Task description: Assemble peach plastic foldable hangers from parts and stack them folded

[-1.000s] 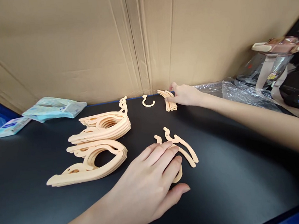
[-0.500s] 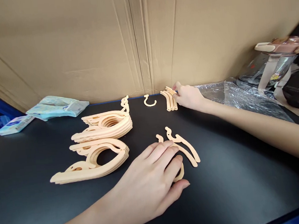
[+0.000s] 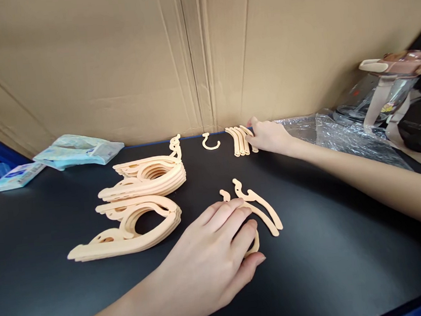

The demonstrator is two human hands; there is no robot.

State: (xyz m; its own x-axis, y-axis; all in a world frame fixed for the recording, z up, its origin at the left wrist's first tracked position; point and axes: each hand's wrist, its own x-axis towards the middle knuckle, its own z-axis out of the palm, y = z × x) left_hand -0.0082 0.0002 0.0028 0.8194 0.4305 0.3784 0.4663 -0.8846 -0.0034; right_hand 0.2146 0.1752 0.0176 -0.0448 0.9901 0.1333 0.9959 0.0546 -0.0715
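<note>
Near the front, my left hand [image 3: 219, 251] curls over a peach plastic hanger hook [image 3: 255, 245], partly hidden beneath its fingers. Two curved hanger arms [image 3: 262, 212] lie beside it, one running under the fingertips. My right hand [image 3: 268, 135] is at the back by the cardboard, its fingers closed on one hanger arm [image 3: 247, 131]. That arm stands slightly apart from a row of several similar hanger arms [image 3: 237, 141]. A loose hook [image 3: 209, 142] lies left of the row.
Two stacks of folded hangers [image 3: 148, 176] [image 3: 135, 230] sit on the black table [image 3: 334, 245], with small pieces [image 3: 175, 146] behind. A tissue pack [image 3: 78, 151] lies back left. Clear plastic wrap [image 3: 353, 139] and a strapped bottle [image 3: 392, 78] are right. Cardboard [image 3: 112, 63] walls the back.
My right hand has shifted slightly right with one hanger arm, opening a small gap from the row. My left hand has stayed in place.
</note>
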